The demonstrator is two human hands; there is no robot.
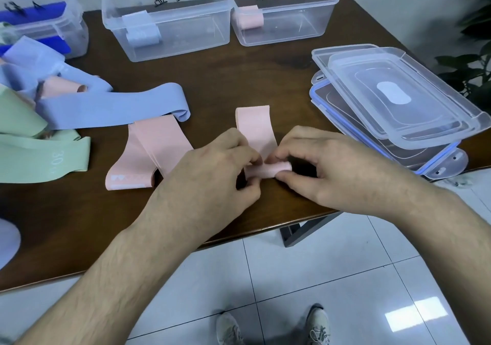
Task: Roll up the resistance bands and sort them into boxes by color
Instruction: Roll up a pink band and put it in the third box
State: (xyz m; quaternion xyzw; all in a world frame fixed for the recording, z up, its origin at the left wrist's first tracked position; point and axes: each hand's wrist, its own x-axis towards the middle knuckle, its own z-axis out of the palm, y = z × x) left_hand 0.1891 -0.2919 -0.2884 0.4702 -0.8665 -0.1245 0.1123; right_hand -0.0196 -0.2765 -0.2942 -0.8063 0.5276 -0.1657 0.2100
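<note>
At centre frame, near the table's front edge, a pink band [256, 132] is being rolled. The rolled portion [268, 170] lies with its long axis running left to right, and the unrolled tail extends away from it toward the top of the frame, flat on the table [79, 225]. The roll is held at both ends: the left end is pinched by the curled fingers and thumb of the left hand [212, 169], and the right end by the thumb and fingertips of the right hand [318, 163]. Both grips are closed tightly on the roll; neither hand is nearer than the other. Rolling is judged to proceed away from the person, along the tail.

A box marked for pink [284, 15], at upper centre-right, already contains one pink roll [249, 16] and is judged the destination. A second pink band [148, 156] lies unrolled left of the hands. Blue and green bands [111, 108] are piled at the left edge. Stacked lids [393, 102] lie at the right.
</note>
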